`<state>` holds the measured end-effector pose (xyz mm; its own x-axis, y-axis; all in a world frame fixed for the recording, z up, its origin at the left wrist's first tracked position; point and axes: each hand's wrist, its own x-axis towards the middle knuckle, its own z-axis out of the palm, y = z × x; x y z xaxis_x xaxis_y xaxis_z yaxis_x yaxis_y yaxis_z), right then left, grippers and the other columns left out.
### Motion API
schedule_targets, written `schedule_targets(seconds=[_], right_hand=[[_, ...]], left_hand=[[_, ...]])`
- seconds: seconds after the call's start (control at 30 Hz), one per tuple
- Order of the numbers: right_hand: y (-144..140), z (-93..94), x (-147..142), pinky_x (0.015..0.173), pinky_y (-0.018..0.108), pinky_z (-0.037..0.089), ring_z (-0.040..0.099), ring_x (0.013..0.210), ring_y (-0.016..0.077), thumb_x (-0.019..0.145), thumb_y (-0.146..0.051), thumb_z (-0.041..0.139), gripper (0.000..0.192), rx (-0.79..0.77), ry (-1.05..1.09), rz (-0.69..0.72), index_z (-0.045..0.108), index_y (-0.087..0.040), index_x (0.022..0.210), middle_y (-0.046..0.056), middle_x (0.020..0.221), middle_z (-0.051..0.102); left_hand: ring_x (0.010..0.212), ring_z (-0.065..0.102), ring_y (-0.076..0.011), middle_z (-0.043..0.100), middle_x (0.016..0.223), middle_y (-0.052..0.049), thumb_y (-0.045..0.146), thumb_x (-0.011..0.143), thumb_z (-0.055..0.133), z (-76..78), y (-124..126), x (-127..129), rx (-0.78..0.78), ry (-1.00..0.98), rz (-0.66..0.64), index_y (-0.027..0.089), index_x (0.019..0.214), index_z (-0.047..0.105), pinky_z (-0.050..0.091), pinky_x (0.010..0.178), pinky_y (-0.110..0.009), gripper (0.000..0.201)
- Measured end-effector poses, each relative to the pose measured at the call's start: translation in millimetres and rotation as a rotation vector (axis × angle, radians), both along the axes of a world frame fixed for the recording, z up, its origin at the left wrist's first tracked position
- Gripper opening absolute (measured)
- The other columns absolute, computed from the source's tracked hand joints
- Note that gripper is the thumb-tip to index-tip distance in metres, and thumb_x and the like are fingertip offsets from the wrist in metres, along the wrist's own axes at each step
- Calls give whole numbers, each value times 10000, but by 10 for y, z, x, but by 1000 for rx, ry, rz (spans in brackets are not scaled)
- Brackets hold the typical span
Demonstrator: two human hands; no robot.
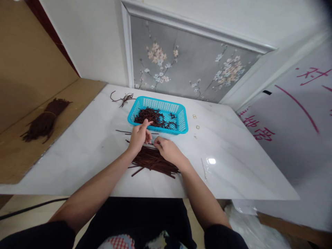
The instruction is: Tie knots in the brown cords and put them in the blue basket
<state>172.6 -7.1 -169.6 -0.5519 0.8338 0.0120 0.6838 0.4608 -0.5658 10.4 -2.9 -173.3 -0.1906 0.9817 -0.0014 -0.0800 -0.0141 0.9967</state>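
Nearest the camera are the person's dark-clothed lap and two bare forearms, which reach forward over the near edge of the white marble-look table (85,155) and converge toward its middle. The left hand (138,136) is raised a little off the surface, its fingers curled and its thumb and forefinger closed together near the basket's front rim; it seems to pinch something thin, though what exactly is too small to tell. The right hand (167,149) lies lower, palm down, fingers bent and resting on the far end of the pile of dark brown strips (153,162). That pile lies flat on the table just under and in front of both hands, fanned toward the person, with a few stray strips sticking out to the left.

Directly beyond the hands stands a turquoise plastic basket (181,119) (its walls perforated), holding a tangle of the same brown strips. A small loose tuft of strips (124,99) lies on the table to the basket's left, and two small rings (194,117) lie just to its right. Well off to the left, on a brown board, rests a tied bundle of brown strips (45,121). Behind the table is a grey wall panel with blossoms (186,65)
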Motion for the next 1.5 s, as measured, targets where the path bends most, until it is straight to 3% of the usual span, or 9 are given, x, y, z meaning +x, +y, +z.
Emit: schedule_targets(seconds=[0.1, 0.17, 0.33, 0.43, 0.67, 0.87, 1.07, 1.27, 1.5], right_hand=[[7, 27, -4, 785, 292, 453, 681, 891, 208, 990, -248, 458, 213, 2, 67, -38, 656, -210, 1063, 87, 999, 749], [25, 50, 9, 798, 299, 464, 687, 909, 208, 985, -226, 468, 212, 23, 125, -39, 657, -209, 1080, 87, 1023, 752], [94, 140, 111, 890, 327, 484, 684, 996, 206, 981, -222, 476, 236, 106, 302, 25, 659, -213, 1129, 78, 1113, 744], [132, 184, 198, 921, 336, 485, 675, 1014, 199, 980, -235, 482, 228, 106, 354, 52, 662, -219, 1118, 69, 1111, 737], [191, 138, 313, 844, 332, 486, 649, 920, 183, 937, -209, 543, 223, 36, 337, 54, 678, -215, 1113, 76, 1089, 720], [224, 224, 338, 684, 277, 433, 546, 697, 132, 895, -397, 627, 218, -116, 486, -48, 679, -196, 830, 0, 778, 668], [197, 193, 243, 425, 204, 187, 358, 509, 69, 801, -506, 715, 314, -674, 924, -118, 614, -209, 790, -50, 653, 502], [136, 123, 53, 391, 168, 197, 469, 595, 61, 718, -419, 818, 290, -973, 1237, -222, 662, -191, 808, 3, 869, 642], [80, 87, -53, 382, 160, 218, 512, 654, 74, 735, -413, 813, 261, -1029, 1408, -151, 684, -236, 876, 4, 1105, 702]], left_hand=[[380, 539, -122, 639, 583, 9, 695, 922, 384, 5, 2, -30, -23, -41, -45, 152, 1441, 455, 365, 360, -212, 754], [439, 559, -111, 676, 672, 4, 639, 950, 392, 16, -47, -57, 81, 89, -49, 199, 1508, 358, 390, 401, -205, 712], [933, 681, -180, 723, 1104, -47, 442, 947, 533, 6, -135, -170, 431, 838, -185, 258, 1241, 659, 510, 753, -264, 369], [978, 678, -195, 724, 1113, -43, 385, 969, 504, -13, -108, -237, 452, 969, -263, 241, 1148, 694, 491, 838, -300, 298], [773, 627, -153, 712, 853, -25, 416, 929, 541, 121, -75, -350, 233, 704, -330, 195, 928, 699, 449, 663, -248, 271], [469, 459, -70, 665, 766, -50, 461, 810, 683, 230, -110, -346, -106, 27, -501, 159, 768, 649, 266, 379, -186, 306], [543, 534, -64, 704, 1038, -95, 389, 755, 749, 240, -160, -198, -154, -493, -416, 154, 692, 607, 285, 353, -159, 281], [441, 489, -35, 718, 885, -33, 332, 748, 747, 219, -167, -147, -139, -602, -263, 165, 748, 628, 299, 337, -160, 206], [431, 517, -52, 745, 843, -66, 323, 680, 810, 180, -196, -85, -38, -380, -172, 139, 787, 738, 296, 352, -194, 225]])
